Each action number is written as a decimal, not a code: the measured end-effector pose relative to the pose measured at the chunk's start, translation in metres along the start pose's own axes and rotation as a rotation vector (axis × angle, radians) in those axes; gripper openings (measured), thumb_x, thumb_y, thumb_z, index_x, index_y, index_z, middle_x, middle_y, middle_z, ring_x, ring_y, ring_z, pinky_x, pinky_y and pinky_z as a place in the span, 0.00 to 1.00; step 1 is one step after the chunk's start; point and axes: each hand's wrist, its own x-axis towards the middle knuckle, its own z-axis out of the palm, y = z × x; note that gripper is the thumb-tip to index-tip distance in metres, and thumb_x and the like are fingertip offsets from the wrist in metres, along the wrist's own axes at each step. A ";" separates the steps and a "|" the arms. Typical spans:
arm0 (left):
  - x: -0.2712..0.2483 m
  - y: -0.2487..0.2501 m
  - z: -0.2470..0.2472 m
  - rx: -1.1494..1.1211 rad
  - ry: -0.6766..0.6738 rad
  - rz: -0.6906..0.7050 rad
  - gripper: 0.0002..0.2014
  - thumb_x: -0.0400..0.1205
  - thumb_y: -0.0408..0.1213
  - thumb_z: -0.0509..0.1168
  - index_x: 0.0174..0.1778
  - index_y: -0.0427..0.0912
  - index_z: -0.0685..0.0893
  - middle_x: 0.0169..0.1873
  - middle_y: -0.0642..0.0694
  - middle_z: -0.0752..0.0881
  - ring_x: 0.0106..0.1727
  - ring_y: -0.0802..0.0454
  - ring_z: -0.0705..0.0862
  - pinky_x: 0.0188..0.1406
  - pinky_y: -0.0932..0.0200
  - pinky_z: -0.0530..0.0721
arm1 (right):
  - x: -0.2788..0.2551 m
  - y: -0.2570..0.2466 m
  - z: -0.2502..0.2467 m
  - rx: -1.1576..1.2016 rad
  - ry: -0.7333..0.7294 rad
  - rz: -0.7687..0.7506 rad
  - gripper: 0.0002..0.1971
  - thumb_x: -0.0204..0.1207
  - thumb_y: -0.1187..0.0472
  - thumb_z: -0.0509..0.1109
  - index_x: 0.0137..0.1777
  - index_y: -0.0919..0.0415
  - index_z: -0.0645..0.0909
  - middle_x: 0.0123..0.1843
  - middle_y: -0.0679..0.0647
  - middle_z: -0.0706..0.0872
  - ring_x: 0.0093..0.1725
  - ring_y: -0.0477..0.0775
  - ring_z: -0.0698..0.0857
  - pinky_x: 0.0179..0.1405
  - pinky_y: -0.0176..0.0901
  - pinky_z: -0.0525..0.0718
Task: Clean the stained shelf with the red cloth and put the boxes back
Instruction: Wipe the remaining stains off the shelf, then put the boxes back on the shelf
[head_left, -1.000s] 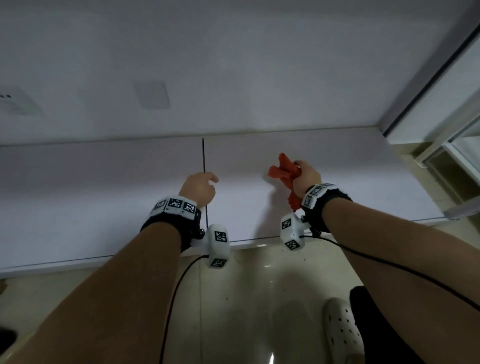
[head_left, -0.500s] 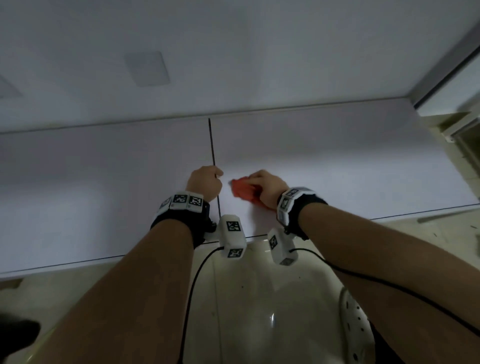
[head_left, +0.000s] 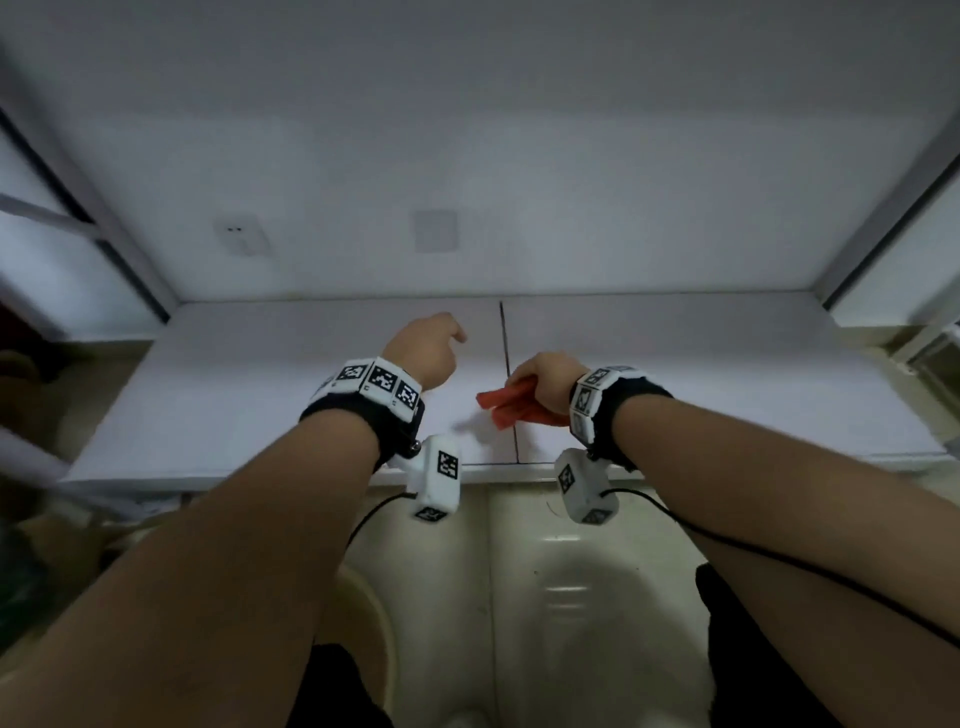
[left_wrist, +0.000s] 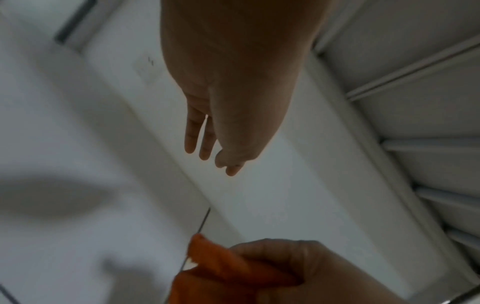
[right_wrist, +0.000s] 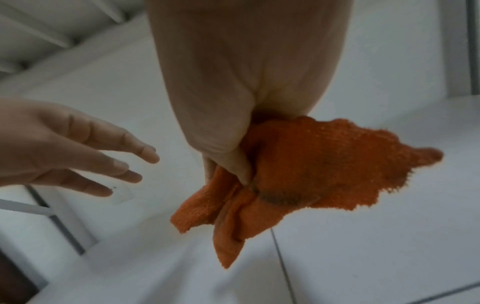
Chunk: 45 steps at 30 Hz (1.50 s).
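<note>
My right hand (head_left: 545, 382) grips the bunched red cloth (head_left: 511, 405) just above the white shelf (head_left: 727, 384), near the dark seam (head_left: 506, 374) between its two boards. In the right wrist view the red cloth (right_wrist: 306, 176) hangs from the curled fingers, with a dark smudge on one fold. My left hand (head_left: 431, 348) hovers over the shelf left of the seam; its fingers (left_wrist: 200, 135) are straight and hold nothing. The left hand (right_wrist: 78, 148) also shows spread beside the cloth. No boxes are in view.
A white wall behind the shelf carries a socket (head_left: 241, 236) and a blank plate (head_left: 435, 230). Shelf uprights (head_left: 119, 228) stand at both sides. Below the shelf's front edge is a glossy pale floor (head_left: 571, 623).
The view has swung left and back, and more of the shelf shows. My left hand has lifted and opened left of the seam. My right hand still holds the cloth by the seam.
</note>
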 end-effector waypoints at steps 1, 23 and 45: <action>-0.018 -0.005 -0.012 0.018 0.013 -0.011 0.22 0.81 0.25 0.55 0.68 0.45 0.79 0.75 0.44 0.73 0.75 0.44 0.72 0.73 0.55 0.69 | -0.010 -0.006 0.009 -0.021 -0.011 -0.031 0.15 0.79 0.70 0.56 0.60 0.81 0.74 0.43 0.60 0.92 0.37 0.63 0.90 0.33 0.39 0.87; -0.250 -0.025 -0.103 0.046 0.052 -0.131 0.24 0.77 0.32 0.67 0.71 0.39 0.76 0.65 0.41 0.82 0.63 0.43 0.81 0.63 0.53 0.78 | -0.201 -0.057 0.158 -0.963 -0.059 -0.802 0.22 0.75 0.70 0.63 0.70 0.62 0.75 0.66 0.61 0.80 0.66 0.61 0.79 0.67 0.44 0.75; -0.269 -0.157 0.016 0.269 -0.226 -0.433 0.12 0.82 0.32 0.60 0.56 0.36 0.86 0.57 0.37 0.87 0.60 0.40 0.84 0.61 0.52 0.80 | -0.108 0.032 0.188 -1.228 -0.233 -0.592 0.21 0.81 0.65 0.60 0.75 0.60 0.72 0.73 0.57 0.76 0.72 0.57 0.74 0.69 0.42 0.70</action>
